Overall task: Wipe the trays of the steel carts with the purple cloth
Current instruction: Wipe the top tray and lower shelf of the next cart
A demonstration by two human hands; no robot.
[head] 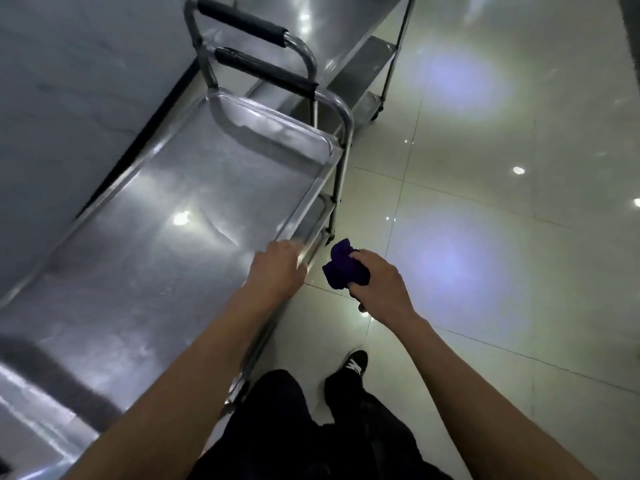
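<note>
Gripping tray rim [313,188] with left hand [277,268], right hand [377,282] clutching purple cloth [341,268] (bunched), tray's length running away.

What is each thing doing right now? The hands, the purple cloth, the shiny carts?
Left hand: grips the near cart's tray rim.
Right hand: holds the cloth, off to the cart's side, over the floor.
Purple cloth: bunched up, not touching any tray.
Near cart's top tray: bare, shiny, nothing on it.
Far cart: parked just beyond, untouched.
Black handles: nobody holding them.
</note>
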